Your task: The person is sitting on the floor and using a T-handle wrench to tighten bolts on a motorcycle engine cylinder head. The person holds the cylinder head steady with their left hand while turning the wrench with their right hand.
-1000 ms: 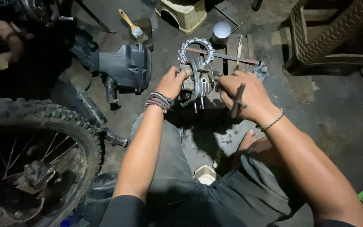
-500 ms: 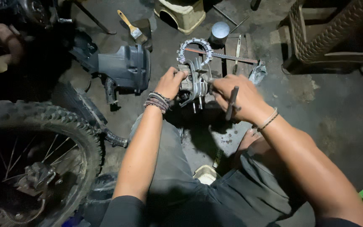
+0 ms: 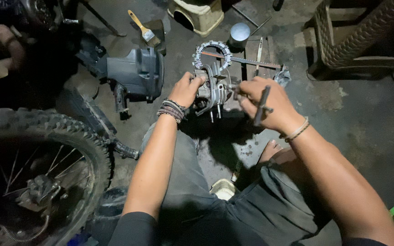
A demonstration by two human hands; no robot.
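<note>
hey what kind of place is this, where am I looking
Probably a small motorcycle repair workshop, worked on at floor level. A knobby spoked wheel stands at left, an engine part sits between both hands on the stained concrete floor, and a paintbrush lies nearby.

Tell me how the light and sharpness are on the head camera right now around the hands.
Head view: one light falls on the centre, so left hand, right hand and metal engine part are sharp and well lit; corners darken, the knobby tyre is dim, and shadow pools under the part.
</note>
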